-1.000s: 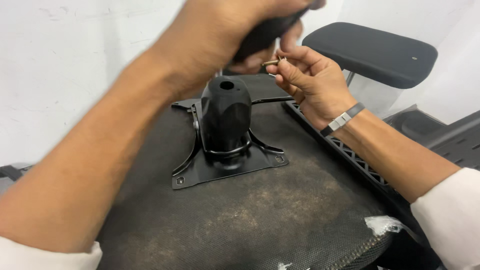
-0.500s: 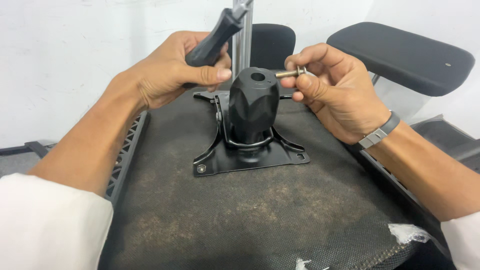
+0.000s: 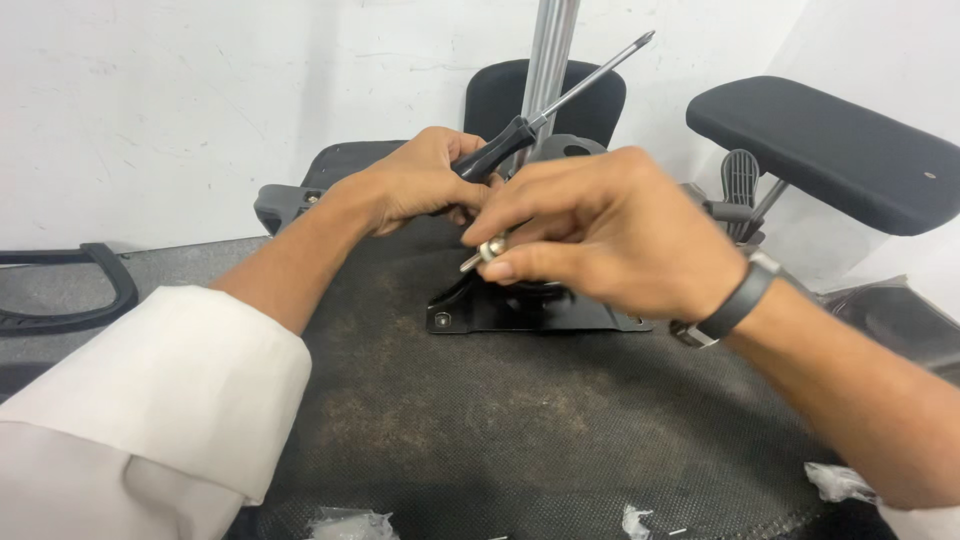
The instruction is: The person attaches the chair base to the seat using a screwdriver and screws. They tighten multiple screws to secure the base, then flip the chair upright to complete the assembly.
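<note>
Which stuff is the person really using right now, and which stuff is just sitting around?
In use:
left hand gripping the screwdriver
right hand pinching a small metal bolt
black metal plate on the upturned seat

Just lying about:
padded armrest
plastic scraps
black curved part on the floor

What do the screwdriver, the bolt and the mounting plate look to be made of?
Screwdriver: bright, likely steel shaft; matte black handle, probably plastic or rubber, gripped in the left hand.
Bolt: shiny silver metal, pinched in the right hand.
Mounting plate: thin black sheet with a slight sheen, seemingly painted steel, on the dusty chair seat underside.
</note>
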